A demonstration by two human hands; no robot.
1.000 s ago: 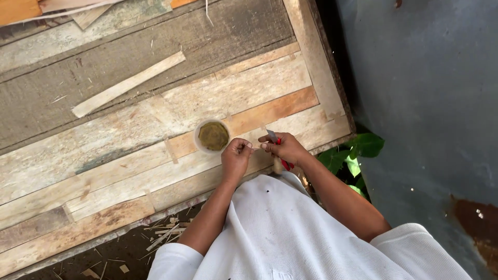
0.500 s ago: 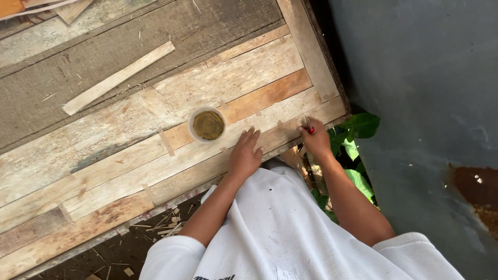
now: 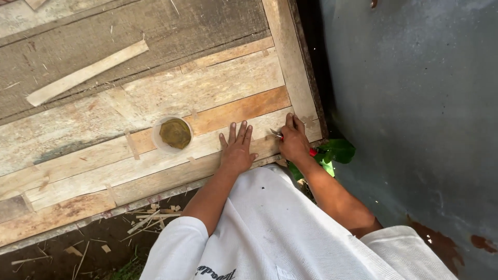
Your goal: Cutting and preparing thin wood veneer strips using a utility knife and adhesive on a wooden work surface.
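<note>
At the near right corner of the wooden panel (image 3: 155, 98), a red-handled cutting tool (image 3: 290, 141) is held in the right hand (image 3: 294, 141). Fingers are closed around it; a metal tip shows at the thumb side, a red handle end pokes out by the wrist. Tool type cannot be told beyond that, as most of it is hidden by the hand. The tool is pressed low against the pale bottom plank, just beside the upright edge board (image 3: 290, 57).

The left hand (image 3: 237, 150) is laid flat on the same plank, fingers spread and straight, nothing gripped. The two hands are near each other, not touching.

A small round cup (image 3: 175, 134) with brownish-green contents is set on the planks to the left of the left hand, apart from it. A loose pale wood strip (image 3: 85, 73) is lying diagonally on the grey upper boards, well apart from both hands.

Green leaves (image 3: 336, 151) are seen just past the right wrist, at the panel's corner. Wood slivers (image 3: 148, 219) are scattered on the dark ground below the panel edge. A grey wall (image 3: 415, 93) is seen on the right.
</note>
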